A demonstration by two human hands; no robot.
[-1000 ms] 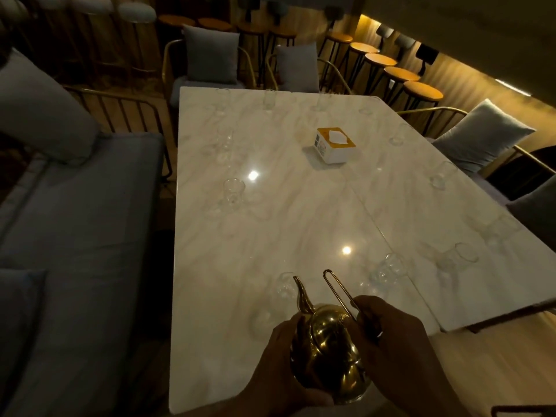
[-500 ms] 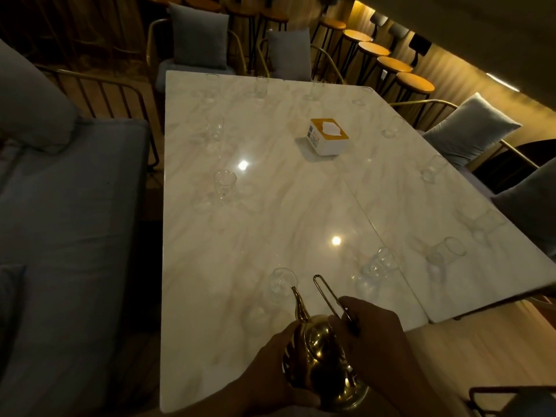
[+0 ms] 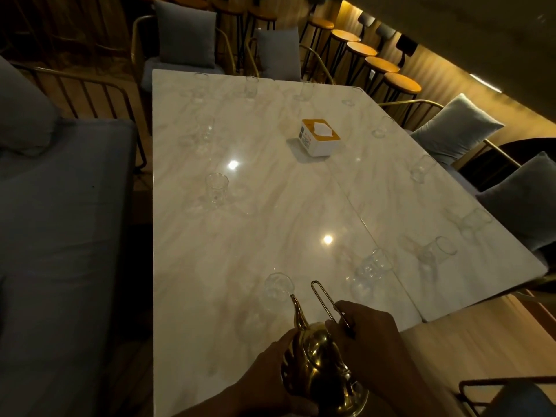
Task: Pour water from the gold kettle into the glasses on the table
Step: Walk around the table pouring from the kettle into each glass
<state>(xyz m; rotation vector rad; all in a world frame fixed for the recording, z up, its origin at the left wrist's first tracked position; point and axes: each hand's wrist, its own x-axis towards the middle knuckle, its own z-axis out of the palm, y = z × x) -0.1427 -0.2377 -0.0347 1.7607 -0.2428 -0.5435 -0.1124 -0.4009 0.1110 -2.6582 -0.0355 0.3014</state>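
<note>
Holding gold kettle between hands: right hand gripping wire handle, left hand cupping body. Aiming spout at glass just ahead of hands. Judging pour about to begin, requiring further tilting with spout over rim.

Your left hand cups the side of the kettle and your right hand grips its handle, at the near edge of the table. Just beyond your fingers, the spout tip meets the rim of the nearest glass. A second glass and a third glass stand ahead and right of your right fingers. A fourth glass stands well ahead to the left. The tissue box sits far beyond, mid-table.
</note>
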